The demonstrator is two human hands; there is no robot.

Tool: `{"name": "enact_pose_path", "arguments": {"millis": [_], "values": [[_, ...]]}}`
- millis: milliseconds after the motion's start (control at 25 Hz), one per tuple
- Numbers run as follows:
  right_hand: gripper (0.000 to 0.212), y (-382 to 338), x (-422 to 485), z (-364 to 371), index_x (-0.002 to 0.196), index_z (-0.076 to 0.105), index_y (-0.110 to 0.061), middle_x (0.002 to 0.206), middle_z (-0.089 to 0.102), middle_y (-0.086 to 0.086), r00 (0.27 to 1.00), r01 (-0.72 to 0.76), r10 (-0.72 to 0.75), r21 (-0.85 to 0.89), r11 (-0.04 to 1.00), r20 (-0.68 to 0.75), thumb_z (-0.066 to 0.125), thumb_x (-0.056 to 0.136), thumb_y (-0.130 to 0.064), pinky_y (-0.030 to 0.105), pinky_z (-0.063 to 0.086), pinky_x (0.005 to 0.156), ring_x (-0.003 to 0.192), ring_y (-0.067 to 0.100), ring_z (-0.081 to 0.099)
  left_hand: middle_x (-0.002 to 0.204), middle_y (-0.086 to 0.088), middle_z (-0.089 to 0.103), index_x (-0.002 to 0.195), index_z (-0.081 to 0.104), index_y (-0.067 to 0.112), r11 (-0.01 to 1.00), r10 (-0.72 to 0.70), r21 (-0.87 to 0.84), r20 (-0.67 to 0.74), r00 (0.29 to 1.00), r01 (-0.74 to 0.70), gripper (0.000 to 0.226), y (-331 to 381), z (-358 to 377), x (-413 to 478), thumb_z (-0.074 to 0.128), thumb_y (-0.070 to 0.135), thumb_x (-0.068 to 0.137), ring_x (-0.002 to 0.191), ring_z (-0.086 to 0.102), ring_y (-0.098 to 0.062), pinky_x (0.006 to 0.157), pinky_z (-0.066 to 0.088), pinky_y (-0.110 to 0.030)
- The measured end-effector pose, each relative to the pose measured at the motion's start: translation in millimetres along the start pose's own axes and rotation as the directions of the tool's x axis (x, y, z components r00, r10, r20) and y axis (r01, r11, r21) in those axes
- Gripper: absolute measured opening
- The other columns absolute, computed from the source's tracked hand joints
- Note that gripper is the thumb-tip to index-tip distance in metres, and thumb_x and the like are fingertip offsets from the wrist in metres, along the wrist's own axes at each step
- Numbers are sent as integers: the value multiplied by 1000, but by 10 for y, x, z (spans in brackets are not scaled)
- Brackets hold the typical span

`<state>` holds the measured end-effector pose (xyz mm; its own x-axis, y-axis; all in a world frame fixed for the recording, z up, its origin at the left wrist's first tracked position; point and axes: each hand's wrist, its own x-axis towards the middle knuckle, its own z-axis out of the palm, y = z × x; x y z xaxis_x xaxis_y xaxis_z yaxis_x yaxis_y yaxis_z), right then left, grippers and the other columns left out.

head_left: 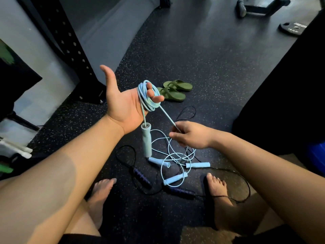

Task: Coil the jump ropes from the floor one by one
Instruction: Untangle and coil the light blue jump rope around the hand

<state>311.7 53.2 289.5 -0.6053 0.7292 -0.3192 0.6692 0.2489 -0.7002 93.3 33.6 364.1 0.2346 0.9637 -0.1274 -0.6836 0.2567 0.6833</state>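
Right hand [191,136] hides its own fingertips while pinching the taut strand of the pale blue jump rope [149,95]. Left hand [123,104], palm up with the thumb spread, hooks curled fingers through that rope's coil; the pale blue foam handle [146,141] hangs below the wrist. On the speckled black rubber floor [211,67], apparently a second pale blue rope [175,180] tangles with a black rope with dark blue handles [182,191]. Green sandals [174,90] lie beyond.

- One head view, wide-angle, facing forward and down.
- Near: left hand [121,104] and right hand [190,136], gripping rope [148,95], sit mid-frame.
- Floor [211,59] spreads beyond and below the grip.
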Motion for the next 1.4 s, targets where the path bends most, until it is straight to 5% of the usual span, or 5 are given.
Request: {"name": "enact_pose_path", "arguments": {"millis": [320, 480, 840, 1000, 1400], "values": [[33, -154, -74, 41, 98, 72, -10, 86, 80, 2, 974, -34, 45, -50, 998, 222, 50, 105, -34, 12, 36, 53, 50, -4, 52, 79, -7, 61, 106, 58, 1, 970, 204, 176, -219, 954, -167, 100, -13, -20, 31, 12, 87, 86, 72, 67, -21, 99, 55, -53], [39, -235, -140, 6, 93, 75, -14, 68, 72, 5, 973, 65, -92, 131, 989, 210, 51, 104, -43, 17, 37, 54, 54, 7, 52, 82, -11, 68, 111, 58, 0, 833, 183, 553, -290, 939, 9, 101, -84, -121, 103, 4, 83, 89, 93, 76, -32, 113, 42, -51], [41, -393, -186, -160, 89, 71, 4, 49, 56, -4, 972, 204, -236, 430, 880, 22, 45, 106, -23, 28, 39, 48, 42, 16, 46, 82, -17, 73, 78, 68, 10, 408, -358, 852, -180, 916, 327, 115, -361, -156, 75, 6, 105, 61, 85, 69, -29, 101, 44, -44], [46, -332, -162, -233, 74, 68, -3, 51, 53, 4, 969, 221, -148, 437, 872, -196, 55, 99, -40, 31, 36, 51, 49, 22, 41, 67, -15, 64, 79, 57, 8, 485, -611, 779, -23, 791, 397, 104, -340, -19, -19, -1, 93, 63, 74, 68, -33, 71, 53, -32], [63, -174, -34, -38, 69, 55, -2, 59, 39, 3, 978, 163, -57, 570, 806, -199, 45, 96, -59, 33, 27, 56, 56, 17, 32, 46, -1, 39, 69, 56, 9, 712, -571, 573, 135, 810, 406, 115, -170, 14, -59, -14, 100, 58, 49, 56, -26, 82, 51, -37]]}}
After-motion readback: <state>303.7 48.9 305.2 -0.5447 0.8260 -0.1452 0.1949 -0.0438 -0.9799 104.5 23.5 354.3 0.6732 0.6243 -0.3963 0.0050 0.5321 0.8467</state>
